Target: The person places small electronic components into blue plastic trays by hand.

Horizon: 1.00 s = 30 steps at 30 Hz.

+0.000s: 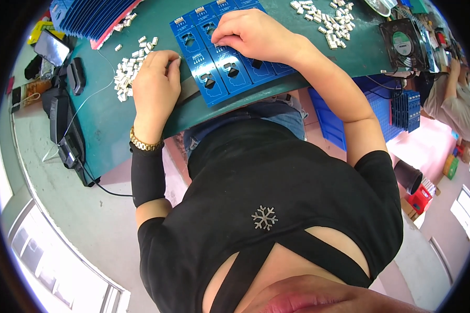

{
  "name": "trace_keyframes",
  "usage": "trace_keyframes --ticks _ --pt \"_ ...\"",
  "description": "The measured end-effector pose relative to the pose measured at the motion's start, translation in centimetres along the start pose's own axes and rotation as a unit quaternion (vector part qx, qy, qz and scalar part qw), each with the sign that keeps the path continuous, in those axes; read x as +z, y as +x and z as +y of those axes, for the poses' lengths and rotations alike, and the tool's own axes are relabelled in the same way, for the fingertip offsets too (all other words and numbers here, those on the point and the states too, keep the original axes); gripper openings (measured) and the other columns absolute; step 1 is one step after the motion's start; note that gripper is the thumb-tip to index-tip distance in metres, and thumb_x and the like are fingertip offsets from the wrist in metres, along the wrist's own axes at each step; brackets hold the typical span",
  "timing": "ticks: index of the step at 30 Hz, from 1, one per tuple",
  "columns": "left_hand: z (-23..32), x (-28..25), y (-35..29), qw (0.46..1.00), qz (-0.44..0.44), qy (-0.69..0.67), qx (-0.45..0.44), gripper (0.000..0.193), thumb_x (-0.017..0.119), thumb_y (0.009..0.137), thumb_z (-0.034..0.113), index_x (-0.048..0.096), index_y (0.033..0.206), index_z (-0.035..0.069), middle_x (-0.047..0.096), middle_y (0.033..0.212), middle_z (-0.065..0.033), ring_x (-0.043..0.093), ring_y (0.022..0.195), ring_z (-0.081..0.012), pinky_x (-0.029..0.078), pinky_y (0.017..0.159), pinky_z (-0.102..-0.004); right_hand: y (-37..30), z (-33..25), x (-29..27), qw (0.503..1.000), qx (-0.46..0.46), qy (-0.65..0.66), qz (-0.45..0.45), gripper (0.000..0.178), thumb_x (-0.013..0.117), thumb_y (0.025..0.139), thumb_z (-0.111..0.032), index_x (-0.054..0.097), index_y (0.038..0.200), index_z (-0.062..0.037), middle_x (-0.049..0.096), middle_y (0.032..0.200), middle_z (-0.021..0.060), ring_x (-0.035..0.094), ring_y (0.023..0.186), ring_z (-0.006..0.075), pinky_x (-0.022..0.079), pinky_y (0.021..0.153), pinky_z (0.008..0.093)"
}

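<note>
A blue circuit board panel [230, 86] lies on the green table at its near edge, with white connectors fitted in a row along its far side. Over the panel's middle my right hand [253, 36] is bent down, thumb and fingers pressed together; whatever is between the tips is too hidden to name. To the left of the panel, my left hand [156, 86] rests at a loose pile of small white connectors [124, 78]. Its fingers are curled with the thumb close to them, and the hand hides what they hold, if anything.
More white connectors [329, 23] are scattered at the far right, near a black fan [404, 44]. Blue boards [89, 18] stand stacked at the far left. A phone [52, 47] and a cable lie left. Below the table's right side sits a blue crate [326, 117]; a co-worker's arm [451, 81] shows beyond.
</note>
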<state>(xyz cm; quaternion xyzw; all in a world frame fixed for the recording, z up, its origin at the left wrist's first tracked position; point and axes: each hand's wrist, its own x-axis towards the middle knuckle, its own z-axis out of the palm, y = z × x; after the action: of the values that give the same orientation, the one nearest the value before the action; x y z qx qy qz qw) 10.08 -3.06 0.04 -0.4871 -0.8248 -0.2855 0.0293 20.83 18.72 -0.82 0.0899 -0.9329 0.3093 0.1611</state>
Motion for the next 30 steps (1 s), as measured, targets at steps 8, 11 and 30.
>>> trace_keyframes --ticks 8,11,30 --pt "0.5 0.2 1.0 0.995 0.049 -0.069 -0.046 0.009 0.072 0.083 0.008 0.069 0.091 0.004 0.066 0.081 -0.0061 0.062 0.062 -0.0152 0.050 0.060 -0.0266 -0.1 0.3 0.4 0.998 -0.028 -0.048 0.009 0.010 0.065 0.087 -0.010 0.071 0.093 -0.0056 0.066 0.089 0.0084 0.066 0.086 0.0272 0.053 0.078 0.0338" --pt "0.4 0.8 1.2 0.989 0.072 -0.130 -0.009 0.009 0.072 0.084 0.008 0.070 0.092 0.003 0.066 0.080 -0.0059 0.063 0.064 -0.0136 0.050 0.062 -0.0249 -0.2 0.7 0.4 1.000 -0.013 -0.027 -0.003 0.010 0.065 0.088 -0.010 0.071 0.095 -0.0061 0.065 0.091 0.0081 0.066 0.087 0.0267 0.053 0.079 0.0331" --pt "-0.5 1.7 0.8 0.981 0.089 -0.172 -0.026 0.012 0.075 0.084 0.007 0.073 0.096 0.003 0.068 0.082 -0.0014 0.060 0.067 -0.0063 0.048 0.063 -0.0202 0.3 1.4 1.0 0.997 -0.053 -0.053 0.005 0.009 0.065 0.085 -0.009 0.071 0.091 -0.0060 0.068 0.094 0.0098 0.067 0.092 0.0263 0.053 0.081 0.0363"
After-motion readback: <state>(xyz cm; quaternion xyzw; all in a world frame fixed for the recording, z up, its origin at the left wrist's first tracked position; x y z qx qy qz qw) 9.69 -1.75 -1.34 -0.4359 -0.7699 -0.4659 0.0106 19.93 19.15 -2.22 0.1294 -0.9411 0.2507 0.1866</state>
